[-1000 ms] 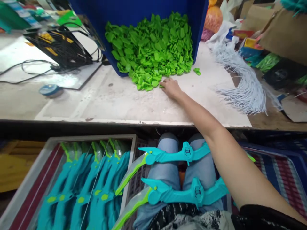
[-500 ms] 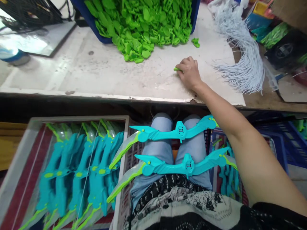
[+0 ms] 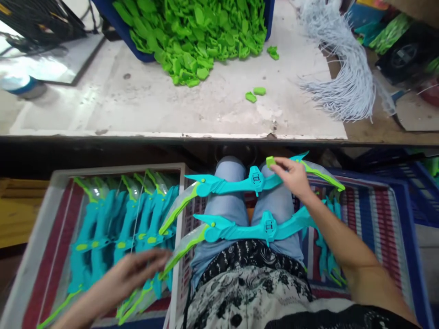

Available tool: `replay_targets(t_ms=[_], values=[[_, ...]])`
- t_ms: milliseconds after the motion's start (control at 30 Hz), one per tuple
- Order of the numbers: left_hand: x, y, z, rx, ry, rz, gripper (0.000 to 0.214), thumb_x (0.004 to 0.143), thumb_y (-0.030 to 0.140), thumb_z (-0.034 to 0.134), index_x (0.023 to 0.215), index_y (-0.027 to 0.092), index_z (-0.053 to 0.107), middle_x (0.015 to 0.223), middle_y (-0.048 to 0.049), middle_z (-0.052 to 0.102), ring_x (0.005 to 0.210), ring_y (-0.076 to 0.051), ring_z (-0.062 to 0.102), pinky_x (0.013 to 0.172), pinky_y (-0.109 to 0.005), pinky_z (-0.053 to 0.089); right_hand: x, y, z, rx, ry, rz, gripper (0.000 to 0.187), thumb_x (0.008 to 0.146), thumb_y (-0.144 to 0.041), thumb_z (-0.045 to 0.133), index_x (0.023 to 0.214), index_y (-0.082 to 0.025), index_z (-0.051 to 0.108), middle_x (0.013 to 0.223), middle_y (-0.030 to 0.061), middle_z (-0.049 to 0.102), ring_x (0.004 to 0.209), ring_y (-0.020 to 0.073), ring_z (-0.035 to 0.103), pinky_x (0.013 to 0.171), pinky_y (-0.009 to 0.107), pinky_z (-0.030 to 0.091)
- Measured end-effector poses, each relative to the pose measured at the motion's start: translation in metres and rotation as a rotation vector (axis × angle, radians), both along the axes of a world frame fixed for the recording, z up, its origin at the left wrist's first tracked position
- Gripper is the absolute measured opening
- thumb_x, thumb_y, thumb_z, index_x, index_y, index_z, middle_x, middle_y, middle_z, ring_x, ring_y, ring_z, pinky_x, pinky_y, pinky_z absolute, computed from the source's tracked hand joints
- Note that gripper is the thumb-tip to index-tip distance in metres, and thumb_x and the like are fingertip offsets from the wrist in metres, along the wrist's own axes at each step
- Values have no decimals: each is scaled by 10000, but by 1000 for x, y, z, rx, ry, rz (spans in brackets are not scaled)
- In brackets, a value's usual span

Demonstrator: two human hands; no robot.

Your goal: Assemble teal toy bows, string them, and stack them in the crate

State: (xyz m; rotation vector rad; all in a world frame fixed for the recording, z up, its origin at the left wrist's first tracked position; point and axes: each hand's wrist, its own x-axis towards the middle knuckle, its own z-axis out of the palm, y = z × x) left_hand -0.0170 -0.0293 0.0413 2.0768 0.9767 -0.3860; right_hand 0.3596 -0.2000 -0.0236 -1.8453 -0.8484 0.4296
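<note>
My right hand pinches a small green plastic piece above the right side of the upper toy bow. This turquoise bow with green-edged clear tips lies across my thighs. Nearer my waist rests a matching lower toy bow, partly covered by my right forearm. My left hand, blurred, has its fingers stretched towards the lower bow's left tip; whether they touch it I cannot tell. Two loose green pieces lie on the table, and a heap of green pieces spills from a blue bin.
At left a pale crate holds several finished-looking bows; a blue crate with more bows stands at right. White strings hang over the table. A blue-and-white roll sits at the table's left.
My right hand has come back from the table to the upper bow with a green piece, leaving two pieces on the tabletop. My left hand has entered from the lower left.
</note>
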Motion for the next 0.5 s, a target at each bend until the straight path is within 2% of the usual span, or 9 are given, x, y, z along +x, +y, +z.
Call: replay_targets(t_ms=[67, 133, 200, 267, 367, 433, 500], values=[[56, 6, -16, -59, -187, 50, 355, 864, 533, 535, 1052, 285, 707, 1058, 13, 730, 974, -227, 669, 847, -338, 555, -28, -14, -18, -80, 157, -42, 294, 800, -427, 650, 933, -176, 726, 796, 38, 737, 733, 196, 678, 665, 298, 537], [123, 5, -35, -54, -395, 93, 431, 840, 516, 527, 1147, 253, 678, 1192, -19, 704, 1106, -244, 631, 976, -369, 494, -48, -15, -33, -157, 246, -80, 286, 810, -424, 638, 948, -185, 715, 759, 34, 734, 725, 200, 692, 641, 279, 539], [185, 0, -56, -144, -461, 46, 488, 800, 491, 561, 1155, 176, 673, 1261, -96, 672, 1159, -265, 609, 1007, -374, 469, -59, -11, -40, -231, 252, -126, 251, 831, -405, 621, 947, -199, 705, 745, 29, 735, 721, 198, 701, 629, 266, 535], [231, -4, -77, -229, -453, 55, 423, 786, 483, 588, 1021, 153, 709, 1107, -113, 723, 1081, -267, 633, 940, -358, 494, -62, -5, -41, -290, 200, -164, 218, 854, -383, 603, 942, -210, 702, 739, 24, 738, 712, 194, 703, 634, 262, 530], [261, -4, -99, -512, -367, 91, 320, 810, 457, 606, 852, 158, 712, 838, -67, 725, 809, -199, 644, 737, -297, 506, -62, 1, -34, -388, 94, -179, 183, 869, -354, 599, 935, -220, 705, 726, 18, 740, 716, 196, 706, 672, 269, 520], [265, -2, -105, -656, -322, 160, 271, 822, 418, 620, 807, 161, 706, 755, -38, 700, 680, -150, 593, 642, -268, 467, -61, 5, -28, -455, 36, -177, 154, 863, -337, 613, 920, -224, 701, 720, 15, 739, 728, 199, 708, 690, 271, 510], [265, -1, -106, -707, -296, 231, 235, 822, 383, 637, 782, 161, 702, 712, -22, 680, 608, -124, 542, 589, -258, 426, -62, 8, -24, -492, 18, -168, 123, 852, -316, 626, 907, -223, 686, 703, 8, 732, 728, 195, 707, 697, 269, 504]])
